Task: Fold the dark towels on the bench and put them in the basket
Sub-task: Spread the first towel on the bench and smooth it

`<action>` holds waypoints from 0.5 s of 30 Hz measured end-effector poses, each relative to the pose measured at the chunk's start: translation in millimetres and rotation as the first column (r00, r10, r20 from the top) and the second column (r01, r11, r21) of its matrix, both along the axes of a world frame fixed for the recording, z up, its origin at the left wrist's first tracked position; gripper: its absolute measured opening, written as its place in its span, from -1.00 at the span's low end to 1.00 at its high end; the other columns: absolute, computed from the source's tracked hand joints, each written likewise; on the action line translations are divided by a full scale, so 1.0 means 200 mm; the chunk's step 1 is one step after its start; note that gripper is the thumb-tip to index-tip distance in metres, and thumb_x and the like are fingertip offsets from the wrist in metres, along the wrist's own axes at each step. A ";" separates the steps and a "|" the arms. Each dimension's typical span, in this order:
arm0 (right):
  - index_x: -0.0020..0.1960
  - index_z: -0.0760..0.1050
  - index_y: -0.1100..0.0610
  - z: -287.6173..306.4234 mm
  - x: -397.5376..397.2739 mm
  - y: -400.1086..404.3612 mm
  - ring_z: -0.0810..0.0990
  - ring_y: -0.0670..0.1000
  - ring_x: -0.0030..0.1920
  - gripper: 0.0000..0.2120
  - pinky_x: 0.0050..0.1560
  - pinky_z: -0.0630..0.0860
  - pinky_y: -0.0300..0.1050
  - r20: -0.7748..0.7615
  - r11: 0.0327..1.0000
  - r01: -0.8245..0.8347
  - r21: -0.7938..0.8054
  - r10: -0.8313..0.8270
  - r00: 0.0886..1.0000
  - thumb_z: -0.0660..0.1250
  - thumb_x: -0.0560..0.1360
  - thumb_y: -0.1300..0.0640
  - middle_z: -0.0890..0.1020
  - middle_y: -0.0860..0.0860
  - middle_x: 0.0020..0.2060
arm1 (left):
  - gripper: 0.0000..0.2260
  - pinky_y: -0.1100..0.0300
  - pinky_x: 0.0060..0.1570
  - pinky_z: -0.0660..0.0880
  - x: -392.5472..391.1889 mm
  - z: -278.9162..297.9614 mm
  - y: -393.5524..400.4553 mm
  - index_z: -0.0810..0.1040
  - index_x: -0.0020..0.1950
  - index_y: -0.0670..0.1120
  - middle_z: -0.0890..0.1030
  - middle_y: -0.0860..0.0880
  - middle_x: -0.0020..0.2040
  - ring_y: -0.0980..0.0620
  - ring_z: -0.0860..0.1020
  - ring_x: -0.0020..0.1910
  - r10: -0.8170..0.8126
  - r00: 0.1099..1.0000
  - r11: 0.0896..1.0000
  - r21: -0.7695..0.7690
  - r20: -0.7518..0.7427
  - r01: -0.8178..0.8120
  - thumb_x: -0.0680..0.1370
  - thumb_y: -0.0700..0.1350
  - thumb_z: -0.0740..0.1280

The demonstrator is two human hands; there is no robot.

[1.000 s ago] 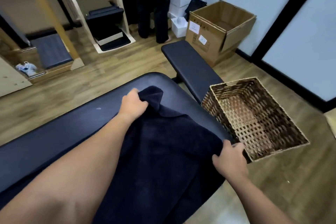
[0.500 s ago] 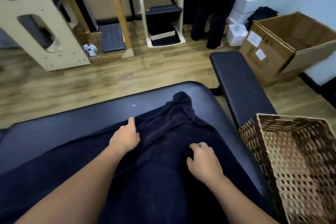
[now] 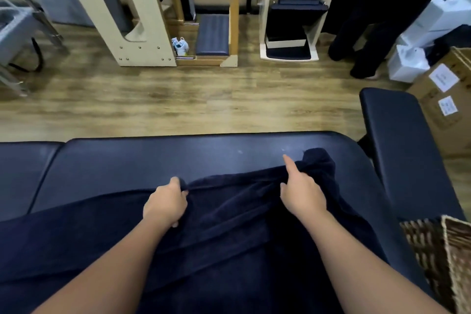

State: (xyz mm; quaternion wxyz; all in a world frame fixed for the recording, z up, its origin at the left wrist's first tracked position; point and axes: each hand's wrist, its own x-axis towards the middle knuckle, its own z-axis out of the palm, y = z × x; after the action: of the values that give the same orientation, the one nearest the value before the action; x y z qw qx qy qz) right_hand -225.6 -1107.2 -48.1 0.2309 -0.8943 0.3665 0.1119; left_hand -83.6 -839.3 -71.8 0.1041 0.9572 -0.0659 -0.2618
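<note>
A dark navy towel [image 3: 229,214] lies spread over the near half of the padded dark bench [image 3: 158,158], its far edge bunched into a ridge. My left hand [image 3: 167,202] pinches that far edge near the middle of the bench. My right hand [image 3: 300,192] grips the same edge further right, with the index finger pointing out straight, next to a rumpled corner of the towel. The woven basket [image 3: 448,257] stands at the lower right beside the bench, only partly in view.
A second narrow padded bench [image 3: 397,140] runs off to the right. Cardboard box [image 3: 443,99] and white boxes [image 3: 407,64] sit at the right; a person's dark-trousered legs [image 3: 369,33] stand behind. Wooden exercise frames [image 3: 132,20] line the far floor.
The view has swung left, leaving the basket at the right edge. Both hands moved to the towel's far edge and took hold of it, the right one further right than before.
</note>
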 end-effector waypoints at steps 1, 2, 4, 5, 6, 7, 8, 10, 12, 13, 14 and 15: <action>0.56 0.07 -0.23 0.00 0.03 -0.02 0.59 0.11 -0.03 -0.40 -0.21 0.45 -0.03 -0.088 1.000 -0.006 -0.002 0.006 0.996 0.23 0.62 0.05 0.60 0.00 0.02 | -0.84 0.01 -0.19 0.64 0.03 -0.02 0.01 0.37 0.12 -0.01 0.64 -0.08 -0.23 -0.03 0.64 -0.49 0.010 1.000 1.000 -0.016 -0.005 -0.010 0.67 0.05 0.13; 0.49 0.21 -0.18 0.00 0.05 -0.05 0.58 0.12 -0.06 -0.51 -0.23 0.47 -0.02 -0.150 1.000 -0.009 -0.014 0.007 0.989 0.22 0.61 0.06 0.61 0.02 0.00 | -0.83 -0.01 -0.16 0.64 0.06 -0.04 0.01 0.40 0.12 -0.02 0.64 -0.09 -0.21 -0.07 0.65 -0.43 0.015 1.000 0.999 -0.042 0.019 -0.014 0.67 0.05 0.14; 0.22 0.44 -0.04 0.01 0.08 -0.10 0.53 0.14 -0.12 -0.76 -0.20 0.51 -0.02 -0.202 0.998 -0.009 -0.058 -0.003 0.979 0.23 0.56 0.10 0.62 0.05 -0.02 | -0.80 0.01 -0.13 0.58 0.13 -0.03 -0.02 0.42 0.15 -0.06 0.63 -0.13 -0.13 -0.12 0.60 -0.27 0.014 0.993 0.996 -0.089 0.114 -0.004 0.66 0.05 0.19; 0.12 0.48 0.00 0.02 0.10 -0.13 0.51 0.14 -0.14 -0.82 -0.20 0.50 -0.03 -0.215 0.998 0.001 -0.069 -0.016 0.976 0.24 0.53 0.13 0.62 0.06 -0.03 | -0.80 0.03 -0.13 0.53 0.18 -0.02 -0.05 0.41 0.15 -0.08 0.62 -0.18 -0.08 -0.15 0.55 -0.20 0.010 0.988 0.993 -0.118 0.155 0.008 0.66 0.03 0.22; 0.07 0.50 0.03 0.03 0.13 -0.15 0.50 0.15 -0.15 -0.84 -0.20 0.49 -0.04 -0.224 0.997 0.025 -0.078 -0.042 0.974 0.25 0.50 0.14 0.62 0.07 -0.04 | -0.80 0.02 -0.13 0.48 0.23 0.00 -0.08 0.41 0.15 -0.11 0.61 -0.22 -0.04 -0.20 0.53 -0.14 0.005 0.983 0.988 -0.150 0.185 0.023 0.66 0.01 0.24; 0.05 0.51 0.06 0.05 0.16 -0.19 0.50 0.15 -0.15 -0.84 -0.20 0.47 -0.05 -0.222 0.994 0.062 -0.090 -0.081 0.972 0.26 0.47 0.15 0.61 0.07 -0.05 | -0.79 0.01 -0.12 0.46 0.28 0.02 -0.13 0.41 0.17 -0.13 0.60 -0.25 -0.02 -0.26 0.54 -0.08 -0.002 0.979 0.983 -0.180 0.204 0.040 0.67 -0.01 0.25; 0.03 0.52 0.08 0.08 0.20 -0.22 0.51 0.15 -0.15 -0.83 -0.19 0.47 -0.05 -0.203 0.988 0.106 -0.110 -0.126 0.971 0.27 0.46 0.15 0.60 0.08 -0.08 | -0.79 -0.01 -0.11 0.45 0.34 0.05 -0.18 0.42 0.19 -0.14 0.60 -0.27 -0.01 -0.30 0.55 -0.03 -0.008 0.976 0.977 -0.208 0.217 0.055 0.67 -0.02 0.25; 0.03 0.52 0.12 0.12 0.28 -0.30 0.53 0.14 -0.18 -0.84 -0.21 0.48 -0.06 -0.108 0.966 0.205 -0.157 -0.223 0.969 0.29 0.46 0.18 0.59 0.07 -0.14 | -0.76 -0.02 -0.07 0.44 0.44 0.09 -0.26 0.40 0.26 -0.16 0.61 -0.30 0.03 -0.34 0.56 0.04 -0.036 0.969 0.960 -0.261 0.244 0.102 0.67 -0.05 0.24; 0.16 0.47 0.14 0.13 0.36 -0.35 0.56 0.20 -0.08 -0.75 -0.17 0.48 0.00 0.020 0.940 0.286 -0.186 -0.287 0.958 0.30 0.49 0.19 0.59 0.12 -0.05 | -0.62 -0.05 0.10 0.45 0.51 0.11 -0.34 0.29 0.43 -0.11 0.58 -0.30 0.24 -0.32 0.52 0.25 -0.094 0.975 0.933 -0.324 0.200 0.157 0.65 -0.09 0.28; 0.29 0.39 0.13 0.13 0.38 -0.36 0.56 0.26 0.02 -0.64 -0.12 0.47 0.03 0.071 0.935 0.307 -0.176 -0.299 0.952 0.30 0.51 0.19 0.58 0.16 0.06 | -0.45 -0.11 0.28 0.41 0.51 0.12 -0.36 0.16 0.55 0.00 0.47 -0.25 0.41 -0.27 0.43 0.40 -0.146 0.981 0.916 -0.357 0.131 0.184 0.62 -0.07 0.32; 0.44 0.26 0.10 0.12 0.40 -0.37 0.54 0.29 0.12 -0.48 -0.07 0.45 0.06 0.093 0.941 0.303 -0.149 -0.291 0.952 0.30 0.51 0.19 0.54 0.19 0.17 | -0.27 -0.21 0.41 0.31 0.50 0.13 -0.39 -0.01 0.60 0.17 0.29 -0.18 0.56 -0.21 0.28 0.53 -0.207 0.977 0.901 -0.379 0.054 0.212 0.58 -0.03 0.38; 0.54 0.09 0.05 0.09 0.40 -0.36 0.51 0.30 0.19 -0.32 -0.03 0.44 0.09 0.079 0.955 0.272 -0.118 -0.264 0.961 0.31 0.51 0.18 0.49 0.21 0.24 | -0.16 -0.34 0.47 0.17 0.47 0.14 -0.41 -0.14 0.57 0.34 0.10 -0.13 0.65 -0.17 0.11 0.61 -0.271 0.962 0.898 -0.363 -0.010 0.249 0.55 0.04 0.42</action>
State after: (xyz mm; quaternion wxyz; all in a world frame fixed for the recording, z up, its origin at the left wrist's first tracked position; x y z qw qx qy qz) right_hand -145.7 -1179.6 -29.2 0.1975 -0.8524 0.4833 0.0280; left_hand 10.3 -921.2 -43.3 0.2430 0.8963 -0.2368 -0.2856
